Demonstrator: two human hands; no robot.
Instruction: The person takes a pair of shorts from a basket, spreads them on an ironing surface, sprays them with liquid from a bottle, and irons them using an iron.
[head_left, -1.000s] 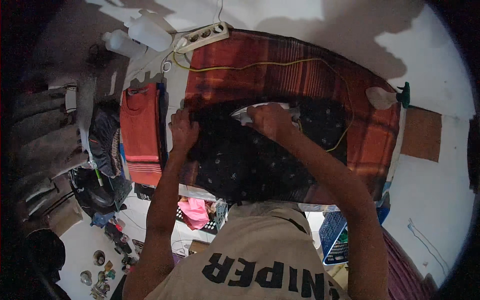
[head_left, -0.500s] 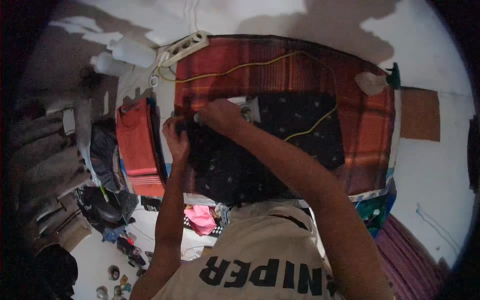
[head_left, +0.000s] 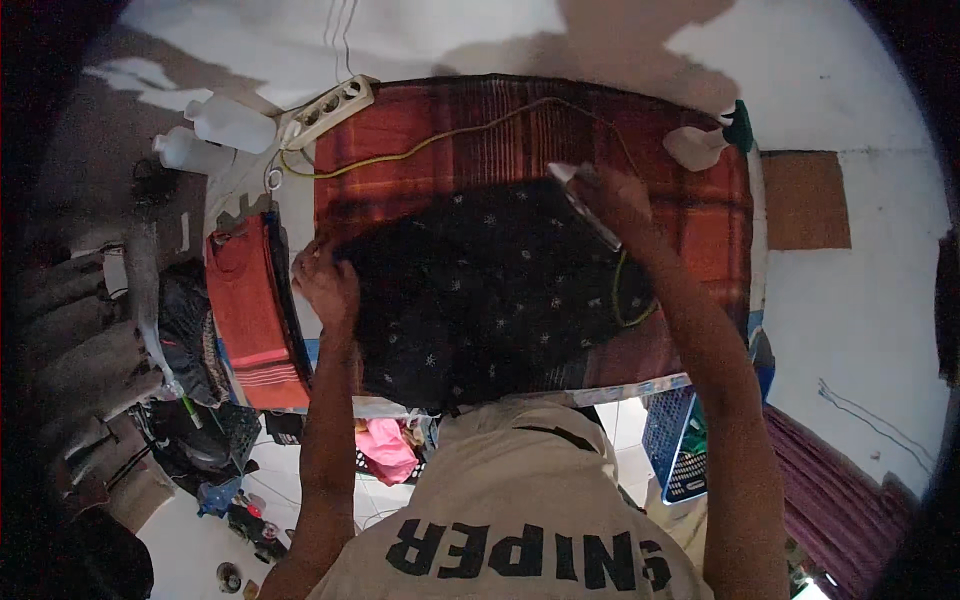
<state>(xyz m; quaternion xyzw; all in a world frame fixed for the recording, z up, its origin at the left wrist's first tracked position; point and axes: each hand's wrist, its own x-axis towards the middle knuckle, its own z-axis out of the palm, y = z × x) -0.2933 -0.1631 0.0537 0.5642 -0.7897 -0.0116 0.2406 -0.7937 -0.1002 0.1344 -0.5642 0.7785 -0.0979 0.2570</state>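
Note:
A black garment with small white motifs [head_left: 470,290] lies spread on a red plaid cloth [head_left: 400,130]. My right hand [head_left: 624,200] is closed around a clothes iron [head_left: 598,225], whose pale edge shows beside my fingers. The iron is at the garment's far right edge, its narrow end pointing far left; its underside is mostly hidden. A yellow cord [head_left: 617,290] loops near it over the garment's right side. My left hand [head_left: 330,288] is at the garment's left edge, fingers bent and closed on the fabric there.
Folded orange clothing [head_left: 250,300] lies left of the garment. A power strip [head_left: 335,110] and white bottles [head_left: 235,125] stand at the far left. A spray bottle with a green head [head_left: 700,145] is at the far right. Below the near edge are a blue basket [head_left: 668,440] and pink cloth [head_left: 385,450].
My right hand has carried the iron from the garment's far left area across to its far right edge. More of the garment shows now. My left hand remains at the left edge.

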